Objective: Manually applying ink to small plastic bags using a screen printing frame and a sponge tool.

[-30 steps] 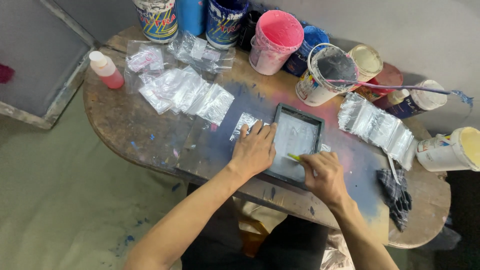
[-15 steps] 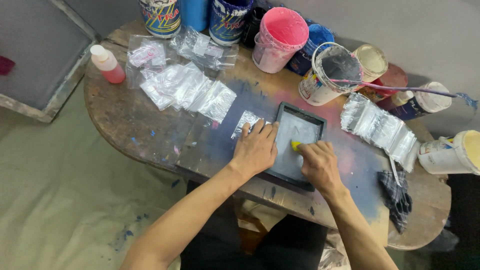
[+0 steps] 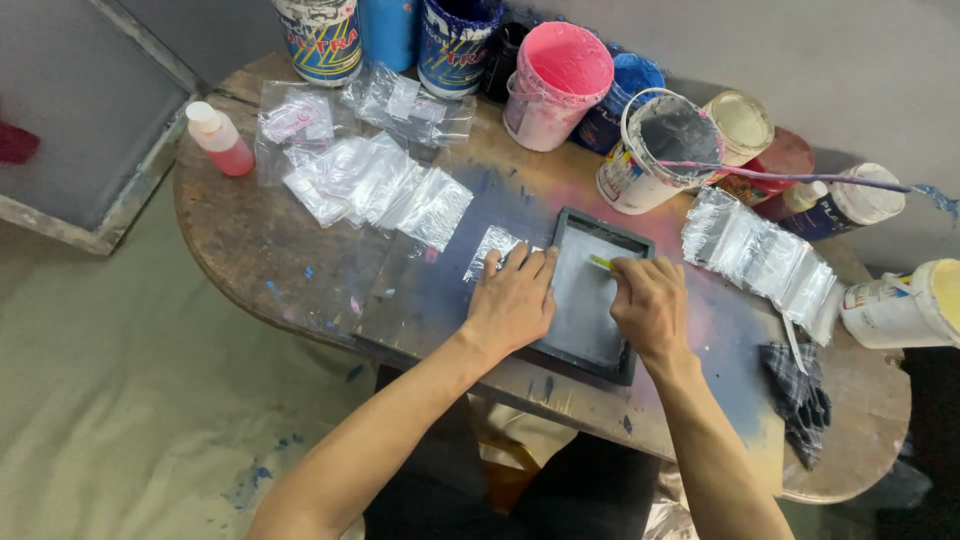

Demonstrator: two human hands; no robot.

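Small dark-framed screen lies flat at the table's front edge; looks light, stiff, mesh prob delicate, so hold by frame. Left hand flat on its left rail, grasping nothing; right hand pinches a yellow scraper on mesh. 1 plastic sachet touches left fingers.

A small rectangular screen-printing frame lies flat on the paint-stained wooden table, near its front edge, turned a little clockwise. Its border is dark grey-green and the mesh inside is pale grey and smeared. A small yellow squeegee rests on the mesh close to the frame's upper right corner; only its short yellow tip shows. A clear plastic packet lies flat just beside the frame's left edge, its lower part tucked under the frame's left side, crinkled and shiny
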